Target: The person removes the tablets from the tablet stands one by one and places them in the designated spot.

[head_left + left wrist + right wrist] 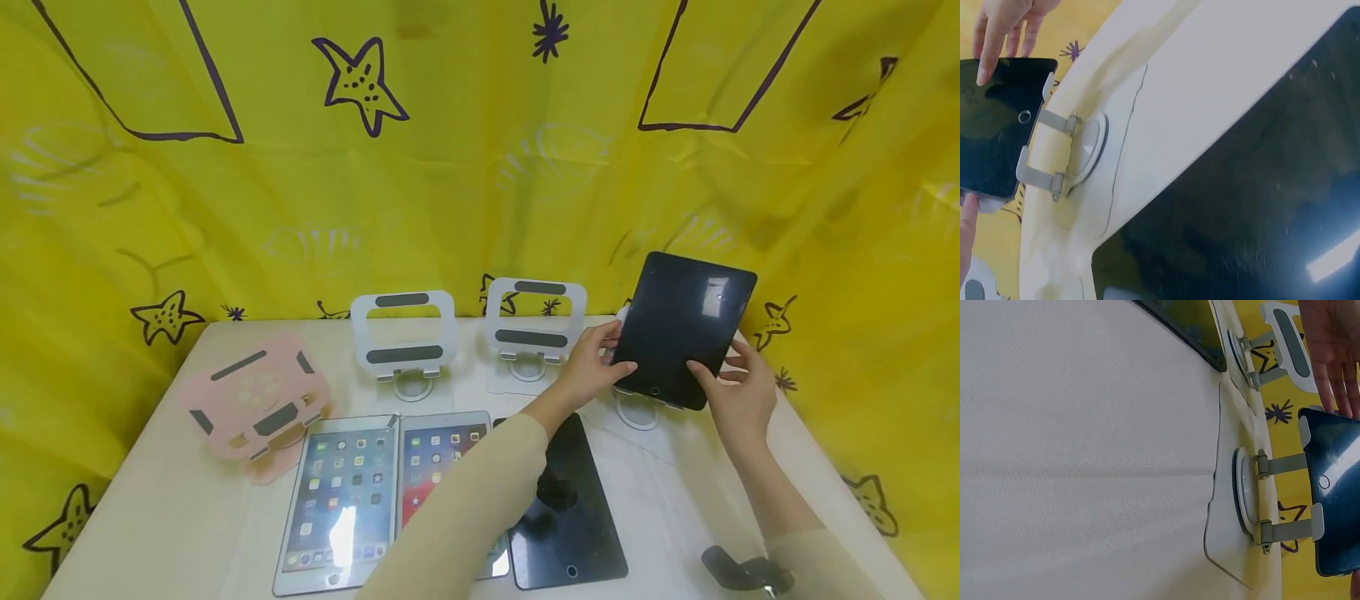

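Black glossy tablet (pixel 684 329) sits tilted on white folding stand (pixel 1054 150), both hands pinching its lower edges: left hand (pixel 592 364), right hand (pixel 738 392). Seat bottom edge behind stand's lips below your fingertips; keep pinch light.

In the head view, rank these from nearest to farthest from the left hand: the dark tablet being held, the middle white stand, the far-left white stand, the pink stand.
1. Dark tablet: touching the left hand, propped at the right rear.
2. Middle white stand: just left of that hand.
3. Far-left white stand: further left, back row.
4. Pink stand: at the table's left edge.
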`<state>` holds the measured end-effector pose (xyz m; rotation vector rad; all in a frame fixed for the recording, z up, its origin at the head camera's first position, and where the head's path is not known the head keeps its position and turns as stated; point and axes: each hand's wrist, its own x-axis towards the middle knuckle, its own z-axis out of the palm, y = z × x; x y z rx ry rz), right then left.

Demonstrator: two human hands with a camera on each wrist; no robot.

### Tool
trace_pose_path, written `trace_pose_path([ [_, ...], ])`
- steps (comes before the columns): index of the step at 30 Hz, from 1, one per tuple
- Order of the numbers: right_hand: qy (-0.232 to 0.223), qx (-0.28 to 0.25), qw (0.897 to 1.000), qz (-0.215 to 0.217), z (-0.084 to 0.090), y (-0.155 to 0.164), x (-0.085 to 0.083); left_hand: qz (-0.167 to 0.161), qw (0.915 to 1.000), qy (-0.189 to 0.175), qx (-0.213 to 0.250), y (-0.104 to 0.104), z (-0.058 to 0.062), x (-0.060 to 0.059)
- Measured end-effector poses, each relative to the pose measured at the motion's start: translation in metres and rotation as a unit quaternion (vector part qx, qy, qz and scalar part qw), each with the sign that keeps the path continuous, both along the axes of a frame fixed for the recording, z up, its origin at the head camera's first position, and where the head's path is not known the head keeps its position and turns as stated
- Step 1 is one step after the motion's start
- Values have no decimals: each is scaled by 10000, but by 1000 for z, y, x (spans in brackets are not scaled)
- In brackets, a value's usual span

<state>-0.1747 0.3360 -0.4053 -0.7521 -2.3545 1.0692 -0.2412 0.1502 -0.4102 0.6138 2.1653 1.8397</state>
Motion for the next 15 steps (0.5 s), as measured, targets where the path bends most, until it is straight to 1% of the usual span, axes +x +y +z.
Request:
trace_pose_path([
  [3,-45,-124,9999,5,0,-1,-2,80,9999,-108,99,3,0,-1],
  [6,-65,-263,9996,4,1,-1,-2,109,9997,-187,57,5,1,-1],
  [9,73,-343,9994,66,0,-1,-1,124,9996,-271,17,5,2,-1],
  [12,290,-388,9986,189,-2,-2,2,132,9992,-379,59,4,3,0],
  [15,413,-479,9976,297,-5,-2,4,89,9989,-448,112,4,4,1],
])
